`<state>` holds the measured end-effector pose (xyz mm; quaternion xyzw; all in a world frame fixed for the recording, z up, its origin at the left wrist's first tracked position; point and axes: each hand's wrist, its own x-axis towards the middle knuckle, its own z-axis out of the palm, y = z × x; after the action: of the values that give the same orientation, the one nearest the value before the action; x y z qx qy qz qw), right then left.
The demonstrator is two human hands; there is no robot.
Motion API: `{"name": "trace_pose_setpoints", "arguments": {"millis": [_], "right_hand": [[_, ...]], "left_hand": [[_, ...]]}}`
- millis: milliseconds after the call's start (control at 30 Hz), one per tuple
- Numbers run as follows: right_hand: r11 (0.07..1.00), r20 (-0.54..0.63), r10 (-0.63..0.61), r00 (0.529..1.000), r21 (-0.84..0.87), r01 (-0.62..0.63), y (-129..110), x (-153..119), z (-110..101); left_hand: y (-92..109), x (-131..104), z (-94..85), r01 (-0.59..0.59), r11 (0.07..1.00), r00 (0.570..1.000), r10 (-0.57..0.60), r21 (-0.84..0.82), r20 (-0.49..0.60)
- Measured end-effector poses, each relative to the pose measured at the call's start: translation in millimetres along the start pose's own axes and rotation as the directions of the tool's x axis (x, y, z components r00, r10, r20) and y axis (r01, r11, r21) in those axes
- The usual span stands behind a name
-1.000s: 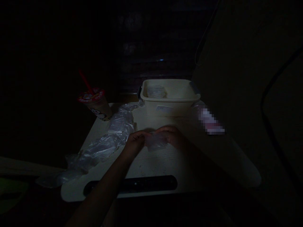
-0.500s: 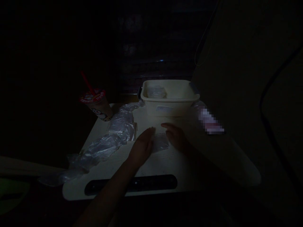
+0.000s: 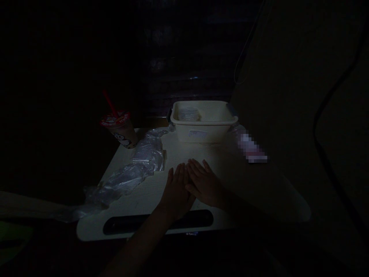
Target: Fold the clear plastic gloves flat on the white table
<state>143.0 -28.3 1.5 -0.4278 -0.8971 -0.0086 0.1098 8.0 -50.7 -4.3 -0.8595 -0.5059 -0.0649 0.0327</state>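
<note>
My left hand [image 3: 178, 192] lies palm down near the middle of the small white table [image 3: 138, 200], its fingers stretched out. Beside it, my right hand [image 3: 206, 184] is also flat, with fingers spread and its thumb touching the left hand. The clear plastic packet seen a moment ago is hidden, and I cannot tell whether it is under the palms. Left of the hands runs a strip of crumpled clear plastic bags [image 3: 123, 181]. Beyond them stands a cream plastic bin [image 3: 187, 132] holding a stack of clear packets [image 3: 188, 114].
A drink cup [image 3: 125, 134] with a red lid and straw stands at the table's back left. On the right is a pixelated item [image 3: 250, 148]. A dark slot [image 3: 123, 225] runs along the front edge. The room is very dark, and a cable hangs at right.
Both hands have turned palm down and come together, flattening over the spot where the clear packet lay between them. The packet is out of sight. The view has shifted slightly.
</note>
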Motion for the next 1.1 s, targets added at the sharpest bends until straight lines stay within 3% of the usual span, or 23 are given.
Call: {"name": "trace_pose_setpoints", "arguments": {"millis": [300,1100], "right_hand": [[1.0,0.013,-0.007,1.0,0.004,0.007,0.2,0.6,-0.1],[1.0,0.049,0.006,0.999,0.011,-0.007,-0.1,1.0,-1.3]], "left_hand": [[1.8,1.0,-2.3,-0.005,0.999,1.0,0.005,0.054,0.006],[3.3,1.1,-4.8,0.018,1.0,0.999,-0.019,0.014,0.048]]}}
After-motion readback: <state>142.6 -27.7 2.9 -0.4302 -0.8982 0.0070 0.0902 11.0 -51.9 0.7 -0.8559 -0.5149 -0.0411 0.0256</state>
